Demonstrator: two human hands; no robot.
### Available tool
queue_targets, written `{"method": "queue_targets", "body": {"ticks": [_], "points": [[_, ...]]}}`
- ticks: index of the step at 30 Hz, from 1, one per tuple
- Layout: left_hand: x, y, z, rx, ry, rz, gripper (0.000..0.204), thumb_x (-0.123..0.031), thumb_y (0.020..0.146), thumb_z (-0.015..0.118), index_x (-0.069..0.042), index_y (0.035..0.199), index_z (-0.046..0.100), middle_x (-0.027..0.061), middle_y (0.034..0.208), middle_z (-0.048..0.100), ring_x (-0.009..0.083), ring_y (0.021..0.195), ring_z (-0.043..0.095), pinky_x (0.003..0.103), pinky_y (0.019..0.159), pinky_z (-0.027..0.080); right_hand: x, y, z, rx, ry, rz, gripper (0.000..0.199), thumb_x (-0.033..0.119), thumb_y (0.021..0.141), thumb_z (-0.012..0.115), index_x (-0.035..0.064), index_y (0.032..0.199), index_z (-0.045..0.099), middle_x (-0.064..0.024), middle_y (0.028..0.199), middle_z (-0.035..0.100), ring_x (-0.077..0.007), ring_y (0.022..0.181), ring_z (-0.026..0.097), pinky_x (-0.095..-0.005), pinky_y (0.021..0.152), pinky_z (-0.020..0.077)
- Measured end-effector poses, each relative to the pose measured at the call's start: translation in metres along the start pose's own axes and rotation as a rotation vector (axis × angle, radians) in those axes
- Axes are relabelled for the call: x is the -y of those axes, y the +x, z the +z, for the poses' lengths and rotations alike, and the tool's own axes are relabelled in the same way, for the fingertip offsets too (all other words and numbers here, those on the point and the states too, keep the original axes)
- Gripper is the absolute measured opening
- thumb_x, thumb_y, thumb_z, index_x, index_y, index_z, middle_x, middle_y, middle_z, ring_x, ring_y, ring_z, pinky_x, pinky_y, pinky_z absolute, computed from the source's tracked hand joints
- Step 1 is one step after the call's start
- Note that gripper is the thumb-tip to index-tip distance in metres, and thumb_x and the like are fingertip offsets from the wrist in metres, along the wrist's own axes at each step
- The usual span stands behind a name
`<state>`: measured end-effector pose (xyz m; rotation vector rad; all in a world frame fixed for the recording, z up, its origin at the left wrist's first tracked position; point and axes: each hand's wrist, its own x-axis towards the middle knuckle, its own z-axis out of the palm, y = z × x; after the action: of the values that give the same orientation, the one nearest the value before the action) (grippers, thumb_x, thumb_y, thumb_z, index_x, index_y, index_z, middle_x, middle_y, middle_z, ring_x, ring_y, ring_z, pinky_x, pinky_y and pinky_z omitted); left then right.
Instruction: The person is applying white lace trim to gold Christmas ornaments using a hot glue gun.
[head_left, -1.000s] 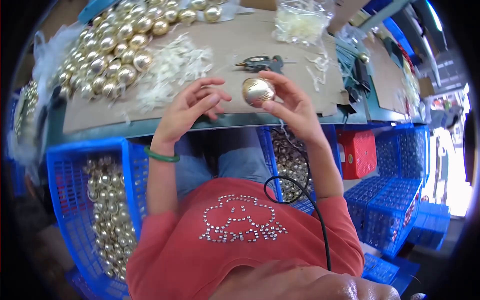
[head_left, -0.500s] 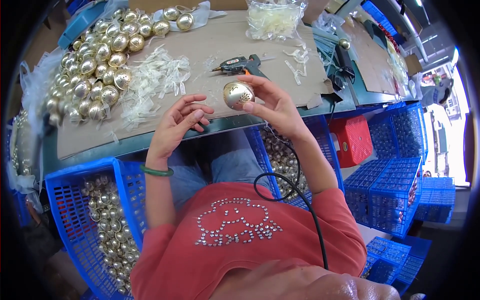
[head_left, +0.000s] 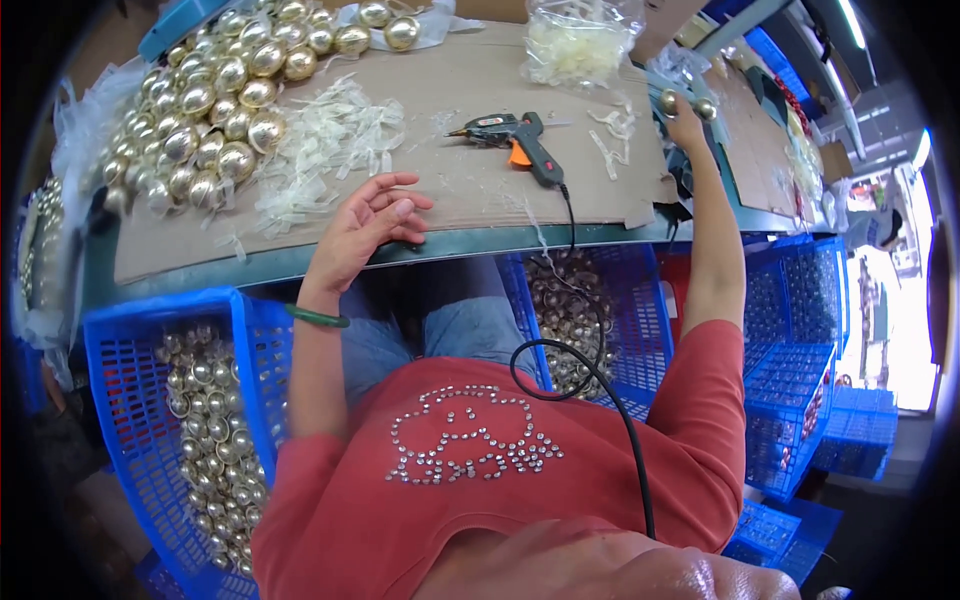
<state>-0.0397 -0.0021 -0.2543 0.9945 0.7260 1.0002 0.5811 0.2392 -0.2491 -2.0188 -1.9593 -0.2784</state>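
Observation:
My right hand (head_left: 684,125) is stretched out to the far right of the bench, its fingers on a shiny gold bauble (head_left: 669,100). Right beside that one sits a second gold bauble (head_left: 706,109). With its fingers loosely bent and apart, my left hand (head_left: 365,228) hovers at the bench's front edge and holds nothing. Between the hands, a glue gun (head_left: 530,148) with an orange trigger lies on the cardboard (head_left: 450,205). Left of it is a heap of pale translucent loops or strips (head_left: 335,140). Many gold baubles (head_left: 232,72) are piled at the far left.
Blue crates of gold baubles stand below the bench, one crate (head_left: 240,330) at left and one (head_left: 640,330) at right. A clear bag (head_left: 580,45) of pale pieces sits at the back. A black cord (head_left: 628,420) loops over my shirt. More blue crates (head_left: 790,390) are stacked at right.
My right hand has carried the bauble from above the front edge to the far right, beside the other bauble. The left hand has barely moved. The whole view has shifted slightly.

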Motion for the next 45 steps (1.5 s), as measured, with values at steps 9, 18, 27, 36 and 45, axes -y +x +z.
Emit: {"method": "queue_targets", "body": {"ticks": [9, 18, 27, 36, 45], "points": [[0.005, -0.003, -0.001, 0.029, -0.003, 0.048, 0.043, -0.017, 0.105, 0.065, -0.001, 0.143, 0.052, 0.013, 0.12, 0.07, 0.0179, 0.1, 0.07, 0.032, 0.088, 0.06, -0.003, 0.018, -0.028, 0.164, -0.091, 0.015, 0.076, 0.012, 0.087, 0.071, 0.0085, 0.158, 0.042, -0.0241, 0.15, 0.056, -0.0418, 0.137, 0.055, -0.0458, 0.115, 0.0435], [0.0, -0.008, 0.005, 0.003, 0.044, 0.045, 0.043, -0.015, 0.105, 0.065, -0.001, 0.143, 0.052, 0.0123, 0.121, 0.068, 0.0174, 0.1, 0.07, 0.033, 0.085, 0.061, 0.227, -0.037, -0.102, 0.005, 0.254, -0.448, 0.056, 0.015, 0.096, 0.069, 0.0111, 0.15, 0.055, -0.0168, 0.153, 0.055, -0.0361, 0.142, 0.051, -0.0437, 0.115, 0.0438], [0.005, -0.006, -0.009, -0.001, -0.001, 0.168, 0.04, -0.012, 0.105, 0.063, 0.0, 0.142, 0.053, 0.0121, 0.12, 0.069, 0.0177, 0.098, 0.071, 0.034, 0.087, 0.061, 0.42, 0.018, -0.008, -0.043, 0.465, -0.768, 0.06, 0.029, 0.092, 0.076, 0.0121, 0.146, 0.056, -0.0188, 0.145, 0.059, -0.0374, 0.132, 0.059, -0.0436, 0.113, 0.0462], [0.008, -0.005, -0.012, 0.036, -0.108, 0.179, 0.036, -0.011, 0.106, 0.063, 0.0, 0.139, 0.054, 0.0112, 0.119, 0.069, 0.0172, 0.102, 0.07, 0.032, 0.09, 0.059, 0.456, 0.024, -0.007, 0.501, 1.179, -0.217, 0.06, 0.029, 0.098, 0.074, 0.0038, 0.148, 0.051, -0.0226, 0.133, 0.065, -0.0318, 0.115, 0.069, -0.0407, 0.104, 0.0538], [0.011, -0.011, -0.01, -0.051, -0.057, 0.261, 0.039, -0.01, 0.104, 0.065, -0.001, 0.141, 0.055, 0.0106, 0.119, 0.067, 0.016, 0.1, 0.069, 0.031, 0.088, 0.059, 0.417, -0.07, -0.086, 0.846, 1.736, -0.081, 0.041, 0.03, 0.11, 0.056, -0.0007, 0.137, 0.055, -0.0166, 0.123, 0.068, -0.0281, 0.11, 0.071, -0.0393, 0.1, 0.0581]]}}
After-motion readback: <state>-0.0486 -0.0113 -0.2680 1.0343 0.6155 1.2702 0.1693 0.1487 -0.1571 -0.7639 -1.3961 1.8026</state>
